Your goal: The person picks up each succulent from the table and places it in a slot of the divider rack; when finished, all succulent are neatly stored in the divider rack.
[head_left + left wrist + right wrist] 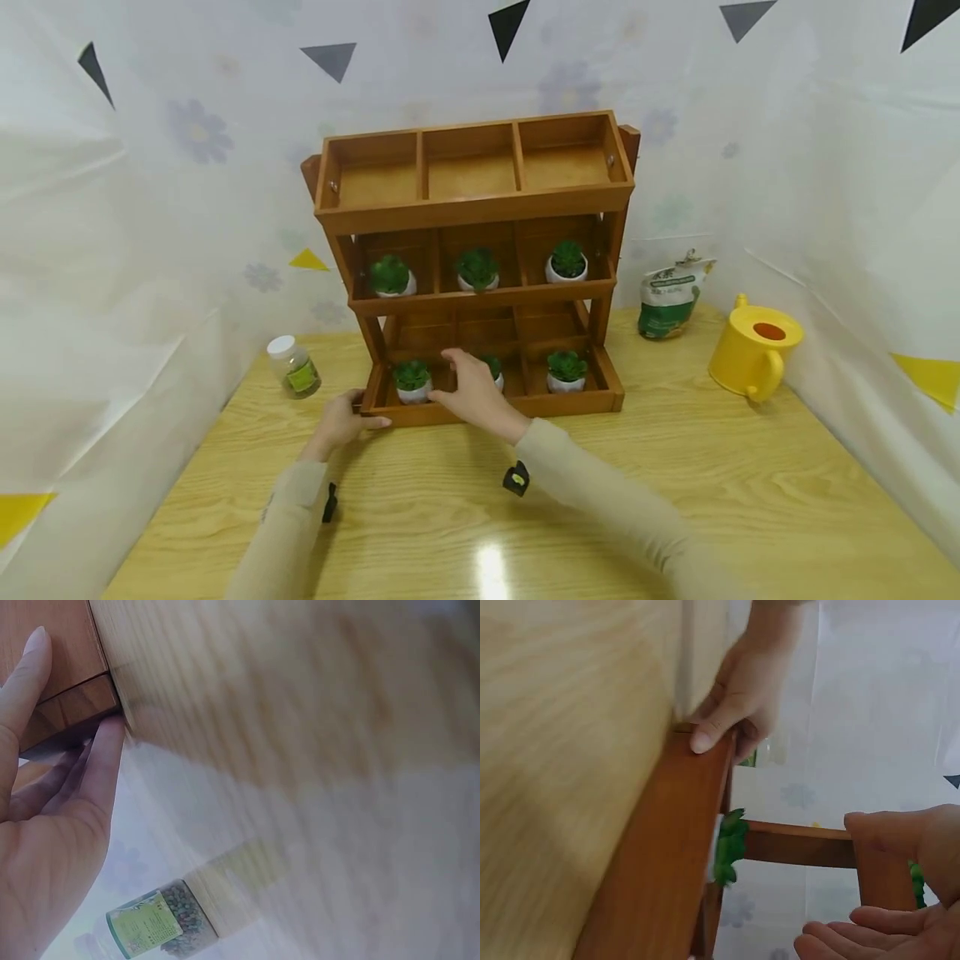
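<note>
A three-tier wooden plant shelf (472, 202) stands on the table, each tier split into three compartments. My left hand (341, 423) grips its lower left corner, thumb on the front board (66, 637) and fingers around the side. Above the bottom tier, my right hand (482, 395) is held with fingers spread apart and nothing between them. Close to its fingertips sits the left potted succulent (412, 383); the hand partly hides the middle succulent (493, 367). A third succulent (566, 372) occupies the right compartment. The middle tier carries three more, including one on the left (392, 276).
A jar of granules with a white lid (292, 367) stands left of the shelf. To the right are a green-and-white bag (671, 302) with a clip and a yellow watering can (750, 346). Decorated white sheeting (247, 192) surrounds the table (420, 517).
</note>
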Demonstrator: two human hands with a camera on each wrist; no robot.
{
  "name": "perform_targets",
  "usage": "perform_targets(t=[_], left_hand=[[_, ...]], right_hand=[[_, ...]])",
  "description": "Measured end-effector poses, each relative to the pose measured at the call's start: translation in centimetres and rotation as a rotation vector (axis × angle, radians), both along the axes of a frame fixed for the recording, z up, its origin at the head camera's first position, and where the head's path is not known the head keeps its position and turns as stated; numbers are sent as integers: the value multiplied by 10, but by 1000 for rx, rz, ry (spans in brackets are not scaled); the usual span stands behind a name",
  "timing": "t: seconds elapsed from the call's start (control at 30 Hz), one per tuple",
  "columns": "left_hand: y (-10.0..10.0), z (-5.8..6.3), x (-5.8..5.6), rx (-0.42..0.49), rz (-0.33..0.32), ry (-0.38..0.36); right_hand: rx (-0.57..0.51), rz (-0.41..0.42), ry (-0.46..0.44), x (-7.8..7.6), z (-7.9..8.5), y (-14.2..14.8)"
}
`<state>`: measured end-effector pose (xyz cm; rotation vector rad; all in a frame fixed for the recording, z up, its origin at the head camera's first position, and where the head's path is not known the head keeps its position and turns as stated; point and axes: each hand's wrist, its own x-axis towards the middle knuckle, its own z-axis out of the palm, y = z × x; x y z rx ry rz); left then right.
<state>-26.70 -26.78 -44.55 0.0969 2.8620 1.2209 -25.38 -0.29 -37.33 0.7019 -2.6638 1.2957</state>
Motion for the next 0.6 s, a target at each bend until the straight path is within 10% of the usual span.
perform_targets(t=[0.6], left_hand=[[-5, 8, 0, 9, -55, -30]], right_hand=[[297, -103, 134, 12, -24, 168]])
